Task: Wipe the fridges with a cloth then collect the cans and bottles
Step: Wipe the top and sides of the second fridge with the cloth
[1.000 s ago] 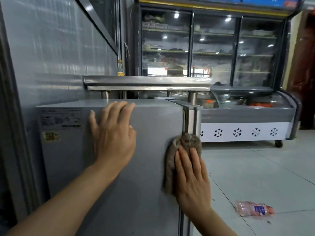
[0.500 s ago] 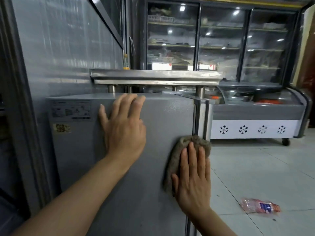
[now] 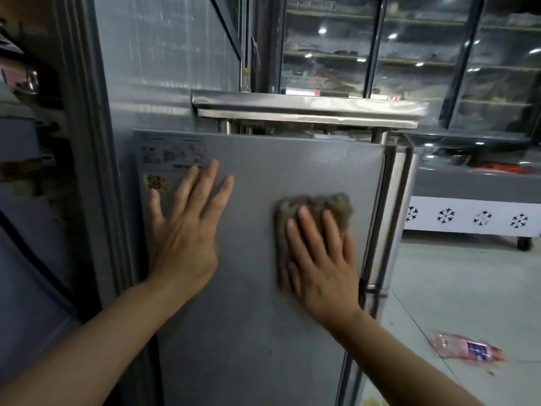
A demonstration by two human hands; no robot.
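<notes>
My right hand lies flat, fingers spread, pressing the cloth on the fridge side; left hand braces open at nine o'clock. Even pressure, overlapping strokes. Bottle waits on floor at four o'clock.

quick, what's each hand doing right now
Left hand: open, flat on the grey fridge side, holding nothing.
Right hand: open, fingers spread, pressing the brown cloth against the fridge.

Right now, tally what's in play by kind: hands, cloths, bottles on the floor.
Hands: 2 (left hand, right hand)
Cloths: 1 (cloth)
Bottles on floor: 1 (crushed bottle)
Total: 4
</notes>
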